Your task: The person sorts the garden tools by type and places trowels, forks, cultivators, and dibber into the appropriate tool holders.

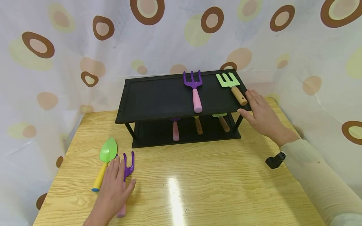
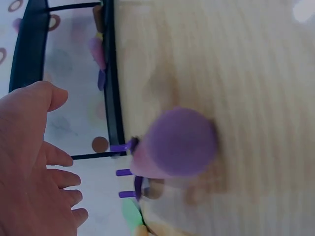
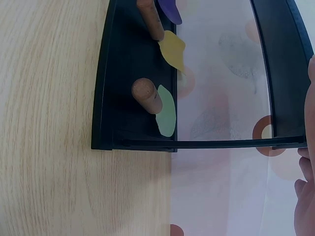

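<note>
Clock directions refer to the head view, with 12 o'clock at the far side.

The left hand (image 1: pixel 113 185) is at 7 to 8 o'clock, above a purple hand fork (image 1: pixel 129 170) with a pink handle. Fingers are extended, thumb spread; nothing is gripped. The left wrist view shows the palm apart from the handle. This fork lies on the worktop (image 1: pixel 215 179), tines at 12 o'clock, handle end at 6 o'clock. A green trowel (image 1: pixel 108 150) lies at the hand's 11 o'clock, its yellow handle pointing to 7 o'clock.

The right hand (image 1: pixel 261 114) is at 3 o'clock, resting on the right end of a black two-tier rack (image 1: pixel 158 97). Its fingers are straight, thumb spread at the front corner, holding no tool.

The rack's upper tier bears a pink-handled purple fork (image 1: pixel 197 100), tines at 12 o'clock, and, at its 3 o'clock, a light green fork (image 1: pixel 238 95) with a wooden handle, tines at 11 o'clock. On the lower tier, from 9 to 3 o'clock: a pink-handled purple tool (image 1: pixel 176 131), a brown-handled yellow tool (image 1: pixel 199 126) and a brown-handled light green tool (image 1: pixel 224 123); their heads are partly hidden.
</note>
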The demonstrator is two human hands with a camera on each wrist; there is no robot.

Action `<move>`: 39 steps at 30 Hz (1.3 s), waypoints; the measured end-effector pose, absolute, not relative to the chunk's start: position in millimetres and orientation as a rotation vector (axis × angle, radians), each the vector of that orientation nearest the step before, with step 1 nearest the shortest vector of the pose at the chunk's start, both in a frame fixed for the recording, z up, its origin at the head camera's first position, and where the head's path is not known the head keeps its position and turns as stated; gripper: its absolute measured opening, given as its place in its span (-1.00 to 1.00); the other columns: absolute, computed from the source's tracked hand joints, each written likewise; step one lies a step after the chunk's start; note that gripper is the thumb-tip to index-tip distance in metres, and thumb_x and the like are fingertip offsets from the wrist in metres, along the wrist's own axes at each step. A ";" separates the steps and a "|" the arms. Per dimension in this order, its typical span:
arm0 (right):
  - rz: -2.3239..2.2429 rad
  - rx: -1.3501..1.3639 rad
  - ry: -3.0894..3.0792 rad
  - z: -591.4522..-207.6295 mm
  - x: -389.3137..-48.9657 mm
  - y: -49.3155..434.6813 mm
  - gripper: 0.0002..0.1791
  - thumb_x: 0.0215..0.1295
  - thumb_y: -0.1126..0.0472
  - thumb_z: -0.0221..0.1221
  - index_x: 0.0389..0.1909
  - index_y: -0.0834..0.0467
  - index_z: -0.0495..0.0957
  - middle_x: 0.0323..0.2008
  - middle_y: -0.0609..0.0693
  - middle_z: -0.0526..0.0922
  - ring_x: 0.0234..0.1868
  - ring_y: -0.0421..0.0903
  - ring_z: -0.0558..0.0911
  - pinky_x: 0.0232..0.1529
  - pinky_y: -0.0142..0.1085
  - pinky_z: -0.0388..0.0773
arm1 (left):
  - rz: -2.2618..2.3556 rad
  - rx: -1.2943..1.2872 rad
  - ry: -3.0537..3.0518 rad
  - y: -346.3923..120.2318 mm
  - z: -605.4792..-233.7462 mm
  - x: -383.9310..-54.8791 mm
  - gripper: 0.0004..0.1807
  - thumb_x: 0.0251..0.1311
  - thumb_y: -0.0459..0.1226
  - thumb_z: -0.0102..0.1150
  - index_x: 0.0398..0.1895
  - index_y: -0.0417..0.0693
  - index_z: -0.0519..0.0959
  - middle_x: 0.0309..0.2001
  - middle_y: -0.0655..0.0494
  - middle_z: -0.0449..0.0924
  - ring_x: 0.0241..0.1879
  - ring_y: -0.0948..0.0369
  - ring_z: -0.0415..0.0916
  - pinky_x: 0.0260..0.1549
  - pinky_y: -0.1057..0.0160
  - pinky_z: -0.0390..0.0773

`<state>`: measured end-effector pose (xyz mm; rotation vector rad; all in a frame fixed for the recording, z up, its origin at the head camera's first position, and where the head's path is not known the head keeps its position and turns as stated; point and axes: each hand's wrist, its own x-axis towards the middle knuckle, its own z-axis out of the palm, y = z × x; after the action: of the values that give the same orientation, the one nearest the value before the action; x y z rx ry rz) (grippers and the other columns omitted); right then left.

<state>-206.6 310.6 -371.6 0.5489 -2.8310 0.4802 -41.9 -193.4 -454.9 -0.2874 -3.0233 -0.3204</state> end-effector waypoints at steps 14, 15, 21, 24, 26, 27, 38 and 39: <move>0.478 0.542 -2.831 -370.0 -205.9 309.2 -0.20 0.32 -0.16 -0.17 0.39 0.16 -0.25 0.42 0.06 -0.24 0.43 0.04 -0.23 0.39 0.00 -0.24 | -0.356 -0.212 -3.102 -196.9 -489.2 -21.4 -0.15 0.15 0.05 0.01 0.32 -0.35 0.03 0.35 -0.32 -0.07 0.32 -0.22 -0.12 0.21 -0.20 0.04; 0.479 0.542 -2.831 -370.2 -206.0 309.4 -0.20 0.32 -0.16 -0.16 0.39 0.16 -0.25 0.42 0.06 -0.24 0.43 0.04 -0.23 0.38 0.00 -0.23 | -0.368 -0.208 -3.107 -196.5 -491.2 -20.8 -0.15 0.14 0.06 0.01 0.32 -0.34 0.03 0.35 -0.31 -0.07 0.33 -0.21 -0.13 0.21 -0.19 0.04; 0.481 0.537 -2.831 -370.6 -206.2 309.5 -0.20 0.32 -0.16 -0.16 0.39 0.15 -0.25 0.42 0.08 -0.21 0.43 0.04 -0.22 0.38 0.01 -0.20 | -0.381 -0.198 -3.121 -196.4 -499.6 -19.7 -0.14 0.17 0.08 -0.04 0.34 -0.31 -0.04 0.39 -0.27 -0.19 0.37 -0.16 -0.22 0.26 -0.13 0.01; 0.485 0.539 -2.831 -371.0 -206.3 309.1 -0.20 0.32 -0.17 -0.16 0.39 0.15 -0.25 0.42 0.07 -0.21 0.43 0.03 -0.23 0.38 0.01 -0.21 | -0.369 -0.202 -3.113 -196.1 -501.7 -18.5 -0.14 0.19 0.06 -0.05 0.35 -0.33 -0.07 0.39 -0.27 -0.24 0.37 -0.16 -0.25 0.30 -0.10 -0.04; 0.486 0.536 -2.830 -371.1 -206.1 310.2 -0.20 0.32 -0.17 -0.16 0.39 0.15 -0.25 0.42 0.06 -0.22 0.43 0.03 -0.23 0.38 0.01 -0.21 | -0.367 -0.208 -3.099 -194.7 -502.1 -18.4 -0.13 0.18 0.04 -0.04 0.35 -0.34 -0.09 0.39 -0.28 -0.26 0.37 -0.16 -0.26 0.31 -0.08 -0.07; 0.487 0.537 -2.829 -371.5 -206.3 309.9 -0.20 0.32 -0.17 -0.16 0.39 0.15 -0.24 0.42 0.06 -0.22 0.43 0.03 -0.23 0.38 0.01 -0.21 | -0.360 -0.207 -3.096 -194.7 -502.2 -17.6 -0.12 0.18 0.04 -0.04 0.35 -0.34 -0.11 0.39 -0.28 -0.26 0.37 -0.16 -0.26 0.32 -0.06 -0.09; 0.483 0.535 -2.824 -372.1 -207.0 308.8 -0.19 0.32 -0.17 -0.16 0.39 0.15 -0.25 0.42 0.08 -0.20 0.43 0.04 -0.21 0.38 0.00 -0.21 | -0.399 -0.191 -3.047 -190.2 -508.0 -0.8 -0.23 0.24 -0.19 -0.07 0.36 -0.32 -0.18 0.38 -0.31 -0.21 0.36 -0.16 -0.17 0.36 0.02 -0.16; 0.481 0.534 -2.828 -372.2 -207.0 309.0 -0.19 0.32 -0.17 -0.17 0.39 0.16 -0.25 0.42 0.08 -0.20 0.43 0.05 -0.21 0.38 0.00 -0.22 | -0.394 -0.202 -3.022 -189.2 -510.0 -0.1 -0.24 0.23 -0.23 -0.07 0.36 -0.33 -0.18 0.37 -0.31 -0.20 0.35 -0.16 -0.15 0.35 0.01 -0.12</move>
<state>-207.0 309.0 -372.2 0.5341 -2.8276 0.4809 -0.1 -189.2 -510.0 -0.2024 -3.0223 -0.3939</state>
